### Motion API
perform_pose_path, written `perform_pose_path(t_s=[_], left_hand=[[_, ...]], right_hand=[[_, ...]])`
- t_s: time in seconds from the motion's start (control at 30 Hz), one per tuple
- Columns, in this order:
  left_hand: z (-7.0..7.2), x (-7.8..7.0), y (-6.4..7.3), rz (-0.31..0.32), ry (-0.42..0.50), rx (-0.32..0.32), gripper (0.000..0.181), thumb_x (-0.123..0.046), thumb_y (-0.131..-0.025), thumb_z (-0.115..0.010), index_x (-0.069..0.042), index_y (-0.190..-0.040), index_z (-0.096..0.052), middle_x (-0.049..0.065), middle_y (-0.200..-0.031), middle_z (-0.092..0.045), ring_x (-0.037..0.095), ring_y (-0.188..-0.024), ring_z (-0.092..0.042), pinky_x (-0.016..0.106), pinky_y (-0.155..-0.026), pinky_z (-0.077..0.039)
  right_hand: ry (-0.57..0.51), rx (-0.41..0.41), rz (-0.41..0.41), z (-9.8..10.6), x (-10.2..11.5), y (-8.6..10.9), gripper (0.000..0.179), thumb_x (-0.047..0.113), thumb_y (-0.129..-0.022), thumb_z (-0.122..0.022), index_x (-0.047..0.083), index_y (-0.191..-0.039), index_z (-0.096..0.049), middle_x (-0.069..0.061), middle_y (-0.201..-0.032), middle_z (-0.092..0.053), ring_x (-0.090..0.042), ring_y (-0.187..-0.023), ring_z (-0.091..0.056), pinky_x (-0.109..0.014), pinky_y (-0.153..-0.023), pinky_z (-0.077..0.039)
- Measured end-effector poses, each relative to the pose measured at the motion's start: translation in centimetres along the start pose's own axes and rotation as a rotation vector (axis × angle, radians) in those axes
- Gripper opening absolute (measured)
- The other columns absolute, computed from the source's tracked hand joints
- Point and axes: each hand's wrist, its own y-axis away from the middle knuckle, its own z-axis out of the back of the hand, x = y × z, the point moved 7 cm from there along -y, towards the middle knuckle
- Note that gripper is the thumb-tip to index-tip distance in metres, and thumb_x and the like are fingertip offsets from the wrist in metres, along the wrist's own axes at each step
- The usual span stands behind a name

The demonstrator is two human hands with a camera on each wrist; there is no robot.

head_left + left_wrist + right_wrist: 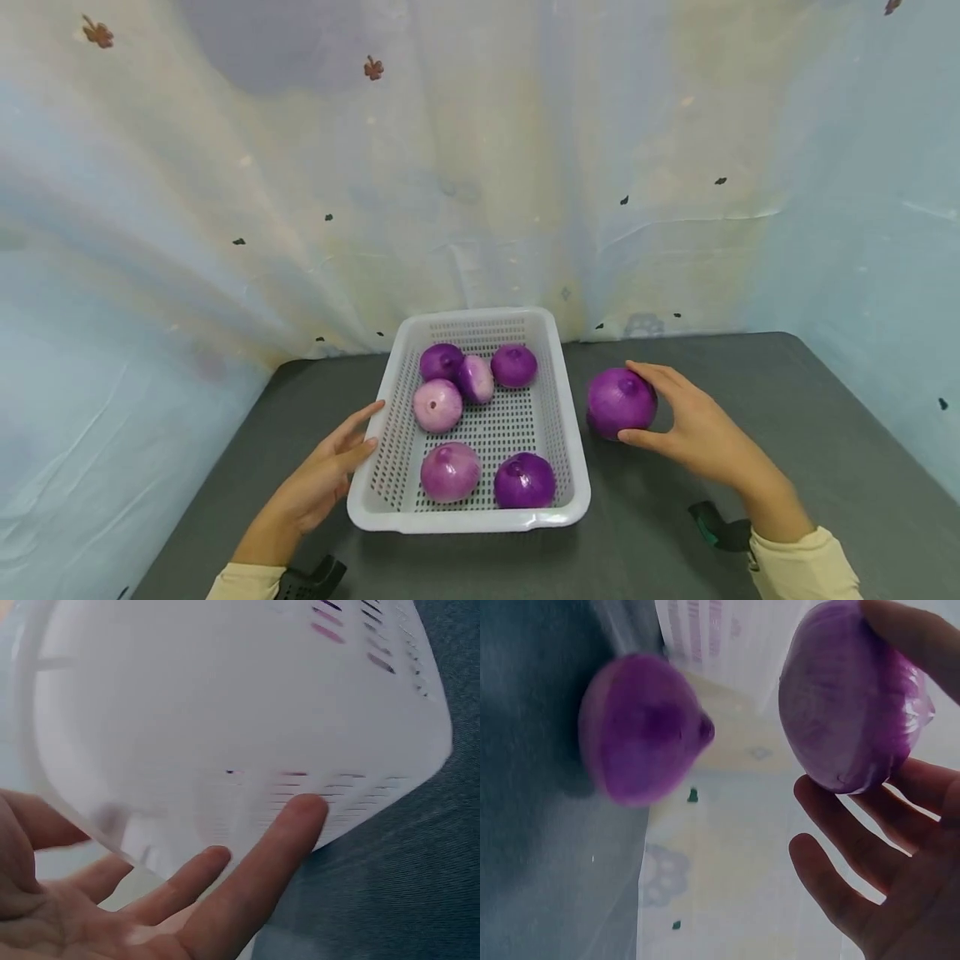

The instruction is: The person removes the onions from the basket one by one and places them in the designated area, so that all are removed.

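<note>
A purple onion (621, 402) is held up by my right hand (693, 425), pinched between thumb and fingers, to the right of a white plastic basket (577, 492). In the right wrist view another purple onion (641, 727) sits on the table, apart from the held onion (847, 697); in the head view the held one mostly hides it. Several red onions, such as a pale one (438, 406) and a dark one (525, 481), lie inside the basket. My left hand (318, 483) is at the basket's left side, its fairly straight fingers (262, 877) along the outer wall.
The dark grey table (645, 533) spreads out on both sides of the basket. Behind it hangs a pale patterned curtain (487, 167), meeting the table's back edge close to the basket's far rim.
</note>
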Motion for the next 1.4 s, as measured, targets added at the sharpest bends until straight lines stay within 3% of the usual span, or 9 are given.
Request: perform_pose_path(t_s=[0.3,0.6,0.87,1.4], left_hand=[[-0.3,-0.4,0.3,0.02,0.015,0.071,0.068,-0.029,-0.106,-0.048,-0.03,-0.161,-0.009,0.022,-0.163,-0.022,0.022,-0.127,-0.056,0.046,-0.093,-0.053],[-0.6,-0.5,0.6,0.045,-0.023,0.069,0.065,-0.031,-0.108,-0.043,-0.035,-0.161,-0.005,0.021,-0.164,-0.016,0.027,-0.13,-0.053,0.047,-0.09,-0.054],[-0.7,-0.4,0.8,0.053,-0.063,0.109,0.069,-0.033,-0.107,-0.044,-0.038,-0.16,0.0,0.017,-0.168,-0.005,0.029,-0.126,-0.056,0.05,-0.081,-0.057],[-0.9,-0.9,1.1,0.016,-0.083,0.123,0.071,-0.03,-0.107,-0.045,-0.031,-0.161,0.001,0.018,-0.167,-0.003,0.032,-0.126,-0.055,0.051,-0.08,-0.058]], right_hand=[[0.004,0.001,-0.101,1.8,-3.1,0.5,0.091,0.044,-0.082,-0.08,0.008,-0.153,-0.035,-0.023,-0.15,-0.042,-0.045,-0.13,-0.046,-0.068,-0.094,-0.042],[0.043,0.055,-0.156,0.9,-5.7,0.2,0.093,0.046,-0.084,-0.078,0.001,-0.152,-0.034,-0.031,-0.149,-0.039,-0.051,-0.13,-0.044,-0.068,-0.095,-0.042],[0.074,0.072,-0.206,0.4,-8.3,0.7,0.095,0.045,-0.085,-0.077,-0.004,-0.152,-0.031,-0.035,-0.147,-0.039,-0.054,-0.128,-0.043,-0.069,-0.093,-0.042],[0.101,0.105,-0.241,-1.3,-11.0,1.0,0.095,0.044,-0.083,-0.079,-0.011,-0.147,-0.034,-0.042,-0.142,-0.04,-0.059,-0.126,-0.042,-0.07,-0.095,-0.04]])
